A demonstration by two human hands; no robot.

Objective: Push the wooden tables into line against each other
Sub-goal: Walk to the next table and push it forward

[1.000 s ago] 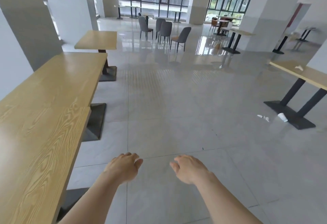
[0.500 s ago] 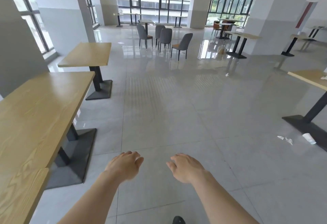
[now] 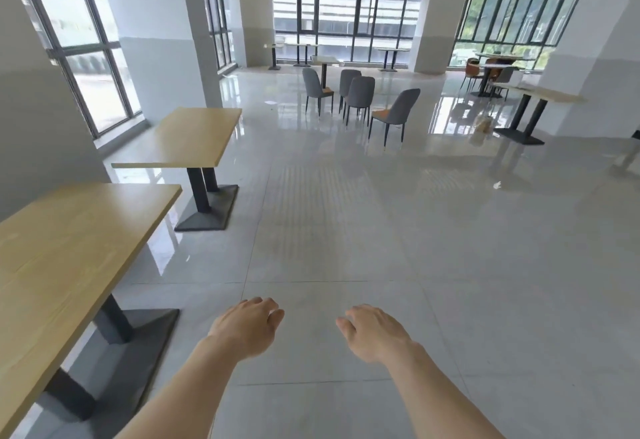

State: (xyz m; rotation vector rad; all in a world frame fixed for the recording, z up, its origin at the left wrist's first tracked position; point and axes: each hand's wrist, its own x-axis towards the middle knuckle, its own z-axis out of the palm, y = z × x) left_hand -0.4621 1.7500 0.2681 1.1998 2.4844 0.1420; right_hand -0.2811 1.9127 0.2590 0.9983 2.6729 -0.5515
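Note:
A long wooden table [image 3: 69, 251] on black pedestal bases runs along my left side. Ahead of it, separated by a gap of floor, stands a smaller wooden table [image 3: 188, 138] on its own black base. My left hand [image 3: 247, 329] and my right hand [image 3: 375, 333] are stretched out over the grey tile floor, palms down, fingers loosely curled and holding nothing. Neither hand touches a table; the near table's edge lies well to the left of my left hand.
Several grey chairs [image 3: 360, 99] stand around a small table mid-room. Another table [image 3: 535, 97] on a black base sits by the white pillar [image 3: 595, 67] at right. A grey pillar [image 3: 38, 133] and windows line the left. Scraps of litter [image 3: 497, 185] lie on the floor.
The view has advanced and lifted: the near table slid back to my lower left, the smaller table came closer, the right-hand table left view. Both hands stayed out in front, empty.

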